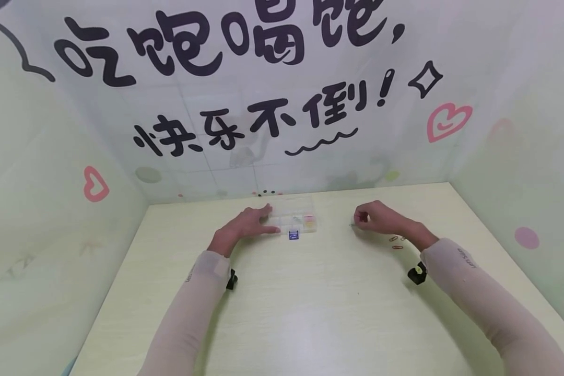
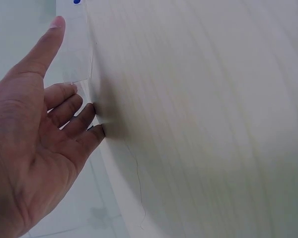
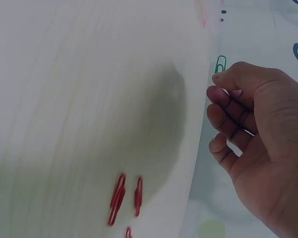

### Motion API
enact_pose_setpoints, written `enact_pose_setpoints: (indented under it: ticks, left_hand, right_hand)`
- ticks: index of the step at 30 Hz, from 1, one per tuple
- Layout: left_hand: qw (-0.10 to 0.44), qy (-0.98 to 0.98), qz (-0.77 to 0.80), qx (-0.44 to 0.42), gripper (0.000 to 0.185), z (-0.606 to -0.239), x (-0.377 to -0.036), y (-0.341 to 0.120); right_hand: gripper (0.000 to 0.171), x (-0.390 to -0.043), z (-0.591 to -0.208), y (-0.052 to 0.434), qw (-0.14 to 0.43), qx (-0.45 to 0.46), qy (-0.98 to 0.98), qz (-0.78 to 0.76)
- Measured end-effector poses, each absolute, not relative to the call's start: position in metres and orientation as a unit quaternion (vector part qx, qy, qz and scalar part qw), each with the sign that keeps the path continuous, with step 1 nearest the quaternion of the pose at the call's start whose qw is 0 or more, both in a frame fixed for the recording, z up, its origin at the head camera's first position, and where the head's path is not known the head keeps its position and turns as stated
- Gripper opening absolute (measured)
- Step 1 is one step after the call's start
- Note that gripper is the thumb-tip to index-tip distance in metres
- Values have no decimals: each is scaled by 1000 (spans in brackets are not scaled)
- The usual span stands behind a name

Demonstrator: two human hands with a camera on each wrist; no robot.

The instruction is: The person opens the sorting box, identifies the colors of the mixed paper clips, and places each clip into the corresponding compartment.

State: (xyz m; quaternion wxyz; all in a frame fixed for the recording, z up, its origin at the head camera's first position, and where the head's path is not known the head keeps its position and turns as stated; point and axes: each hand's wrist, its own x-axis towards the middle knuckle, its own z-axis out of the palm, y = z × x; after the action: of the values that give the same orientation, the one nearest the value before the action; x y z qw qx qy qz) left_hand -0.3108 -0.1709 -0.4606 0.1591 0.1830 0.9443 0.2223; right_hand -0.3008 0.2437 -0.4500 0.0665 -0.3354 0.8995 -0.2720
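A clear plastic compartment box (image 1: pixel 289 204) lies at the far side of the table. My left hand (image 1: pixel 249 223) rests at its left end, thumb stretched along the near side and the other fingers toward the back. Those fingers are loosely bent at the box's edge in the left wrist view. Small pink and yellow pieces (image 1: pixel 309 220) sit in its right compartments. Off to the right of the box, my right hand (image 1: pixel 379 218) pinches a green paper clip (image 3: pixel 221 63) between thumb and index finger, one looped end sticking out.
Several red paper clips (image 3: pixel 116 200) lie on the table near the right wrist. A blue-and-white square label (image 1: pixel 293 235) shows at the box's front edge. The printed wall (image 1: pixel 263 177) rises right behind the table, with side walls left and right.
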Motion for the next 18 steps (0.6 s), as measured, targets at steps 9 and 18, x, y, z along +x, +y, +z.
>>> enact_pose_setpoints:
  ticks: [9, 18]
  left_hand:
    - [159, 944, 223, 185, 98, -461, -310, -172]
    - [154, 943, 227, 187, 97, -461, -310, -172]
  right_hand:
    - [16, -305, -444, 212, 47, -355, 891, -279]
    - [12, -311, -441, 179, 24, -344, 895, -284]
